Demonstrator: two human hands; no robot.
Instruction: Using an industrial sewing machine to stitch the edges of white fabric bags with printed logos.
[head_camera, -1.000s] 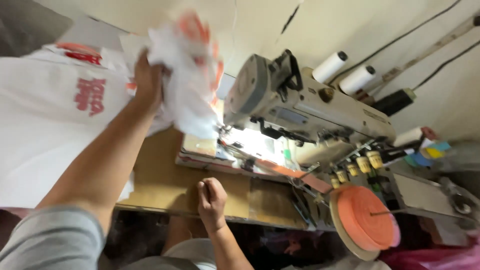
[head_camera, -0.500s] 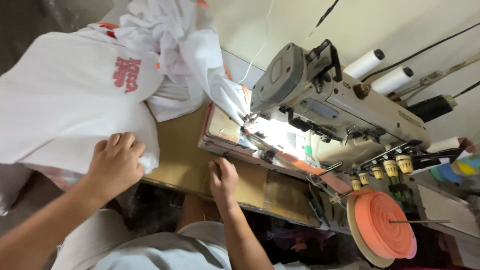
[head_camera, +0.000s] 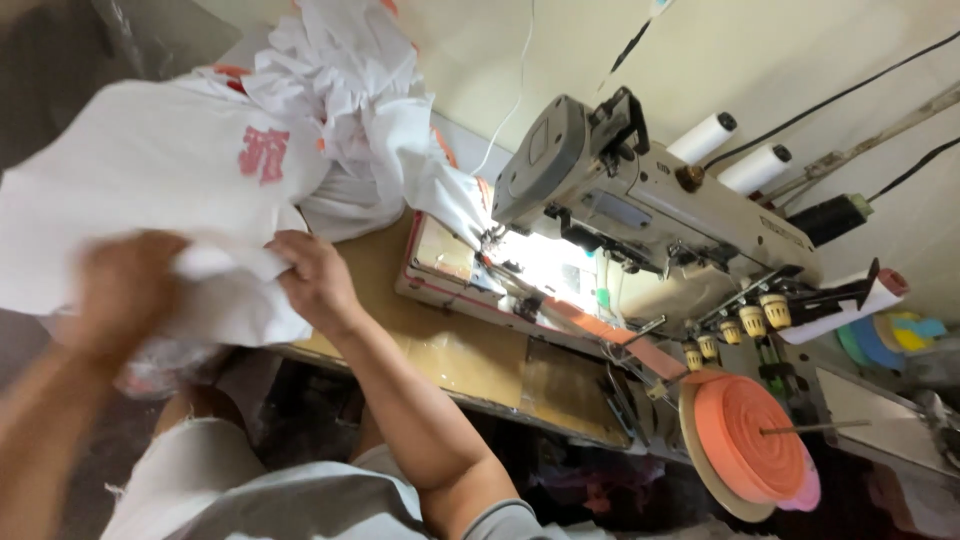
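A white garment (head_camera: 150, 170) with a red print lies spread over the left end of the wooden table (head_camera: 480, 355). My left hand (head_camera: 120, 290), blurred by motion, grips its near edge. My right hand (head_camera: 312, 280) pinches the same edge a little to the right, fingers closed on the fabric. More white garments (head_camera: 350, 110) are heaped behind it, and one trails toward the needle area of the sewing machine (head_camera: 640, 210).
The grey industrial sewing machine fills the middle, with its lamp lit over the bed. Two white thread cones (head_camera: 705, 135) stand behind it. A big roll of orange tape (head_camera: 750, 440) hangs at the table's right front. My knees are under the table's edge.
My left hand has dropped from the raised heap of cloth down to the printed garment. My right hand has moved left from the table's edge onto the same garment.
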